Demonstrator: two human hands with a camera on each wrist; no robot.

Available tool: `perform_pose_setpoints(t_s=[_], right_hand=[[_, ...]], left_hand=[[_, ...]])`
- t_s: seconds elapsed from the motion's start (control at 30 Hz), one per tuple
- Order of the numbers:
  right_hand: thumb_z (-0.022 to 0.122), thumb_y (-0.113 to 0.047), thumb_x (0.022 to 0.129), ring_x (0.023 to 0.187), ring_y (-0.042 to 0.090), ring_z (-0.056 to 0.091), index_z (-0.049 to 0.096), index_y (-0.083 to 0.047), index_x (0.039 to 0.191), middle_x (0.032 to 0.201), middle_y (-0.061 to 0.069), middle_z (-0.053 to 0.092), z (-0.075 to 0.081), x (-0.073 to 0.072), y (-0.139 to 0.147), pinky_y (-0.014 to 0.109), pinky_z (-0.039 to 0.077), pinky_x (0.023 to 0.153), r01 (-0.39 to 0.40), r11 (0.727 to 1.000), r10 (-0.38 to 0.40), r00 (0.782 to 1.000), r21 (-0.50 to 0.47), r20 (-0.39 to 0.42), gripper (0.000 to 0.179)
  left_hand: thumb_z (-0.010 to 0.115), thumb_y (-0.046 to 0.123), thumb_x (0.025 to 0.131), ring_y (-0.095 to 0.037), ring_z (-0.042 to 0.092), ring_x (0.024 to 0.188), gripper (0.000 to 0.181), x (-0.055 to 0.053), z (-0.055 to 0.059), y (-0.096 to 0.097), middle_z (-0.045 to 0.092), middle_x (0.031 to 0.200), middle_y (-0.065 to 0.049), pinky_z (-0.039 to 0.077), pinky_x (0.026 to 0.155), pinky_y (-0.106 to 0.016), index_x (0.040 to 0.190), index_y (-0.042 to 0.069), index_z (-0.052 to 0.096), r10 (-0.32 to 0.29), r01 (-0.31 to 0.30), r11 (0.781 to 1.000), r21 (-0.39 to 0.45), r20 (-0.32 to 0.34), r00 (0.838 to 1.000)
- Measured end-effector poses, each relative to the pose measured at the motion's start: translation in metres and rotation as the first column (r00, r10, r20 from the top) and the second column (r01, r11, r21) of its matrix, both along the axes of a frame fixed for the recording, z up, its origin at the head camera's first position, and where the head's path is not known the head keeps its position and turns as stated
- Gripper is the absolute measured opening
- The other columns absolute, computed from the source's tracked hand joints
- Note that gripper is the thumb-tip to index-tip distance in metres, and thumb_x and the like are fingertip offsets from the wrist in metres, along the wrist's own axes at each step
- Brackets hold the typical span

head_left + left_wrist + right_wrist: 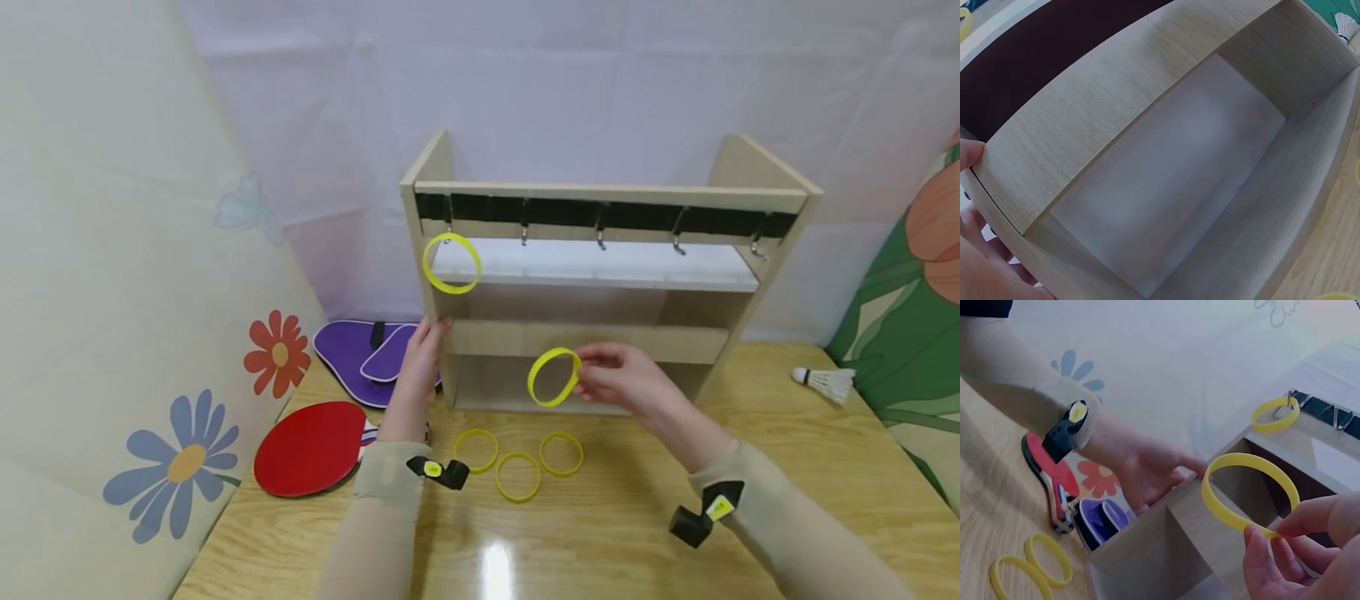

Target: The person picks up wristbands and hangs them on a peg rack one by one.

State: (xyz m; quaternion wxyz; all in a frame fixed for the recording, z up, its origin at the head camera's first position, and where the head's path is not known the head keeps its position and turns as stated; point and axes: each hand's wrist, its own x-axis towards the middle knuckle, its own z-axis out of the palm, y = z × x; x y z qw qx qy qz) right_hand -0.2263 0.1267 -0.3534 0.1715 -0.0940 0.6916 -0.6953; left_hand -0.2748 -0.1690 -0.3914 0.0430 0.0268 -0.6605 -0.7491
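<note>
Between the thumb and fingertips of my right hand (617, 379) is a yellow ring (553, 377), held in front of the lower part of a wooden rack (585, 342). My left hand (423, 354) grips the rack's left side panel, thumb at the front edge and fingers on the outer face, as the left wrist view shows. A second yellow ring (452, 263) hangs from the leftmost metal hook (1290, 399). Further hooks (602, 237) along the black strip carry nothing. On the table in front of the rack lie three more yellow rings (518, 477).
A red table tennis paddle (311, 448) lies left of my left forearm. Behind it is a purple paddle case (348, 354), beside the rack. A shuttlecock (825, 383) rests on the wooden table (622, 517) at the right. A pale cloth (585, 92) stands behind the rack.
</note>
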Motion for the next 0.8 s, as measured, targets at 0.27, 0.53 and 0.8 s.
perform_pose_setpoints(t_s=[0.27, 0.53, 0.8], right_hand=[[0.054, 0.004, 0.094, 0.077, 0.013, 0.068, 0.039, 0.019, 0.135, 0.093, 0.003, 0.064, 0.017, 0.0, -0.012, 0.023, 0.057, 0.072, 0.001, 0.997, -0.002, 1.0, -0.071, -0.007, 0.045], [0.054, 0.003, 0.096, 0.078, 0.015, 0.07, 0.046, 0.011, 0.127, 0.094, 0.004, 0.063, 0.035, 0.001, -0.017, 0.022, 0.057, 0.071, 0.027, 0.988, -0.032, 0.999, -0.152, -0.029, 0.032], [0.054, 0.002, 0.097, 0.081, 0.016, 0.071, 0.057, -0.003, 0.114, 0.097, 0.005, 0.065, 0.053, 0.005, -0.023, 0.026, 0.059, 0.077, 0.03, 0.979, -0.04, 0.998, -0.2, -0.045, 0.017]], left_hand=[[0.046, 0.027, 0.101, -0.019, 0.054, 0.105, 0.049, 0.001, -0.001, 0.0, 0.053, 0.128, -0.016, 0.037, 0.109, -0.053, 0.149, 0.016, 0.043, -0.008, 0.008, 1.0, -0.001, -0.002, 1.0], [0.046, 0.025, 0.1, -0.015, 0.055, 0.101, 0.049, 0.001, -0.001, 0.0, 0.055, 0.123, -0.013, 0.037, 0.109, -0.053, 0.148, 0.015, 0.044, -0.007, 0.007, 1.0, 0.01, -0.011, 1.0], [0.047, 0.024, 0.1, -0.01, 0.057, 0.094, 0.048, -0.001, -0.002, -0.001, 0.06, 0.11, -0.001, 0.04, 0.103, -0.047, 0.146, 0.012, 0.046, 0.002, -0.002, 1.0, 0.01, -0.021, 1.0]])
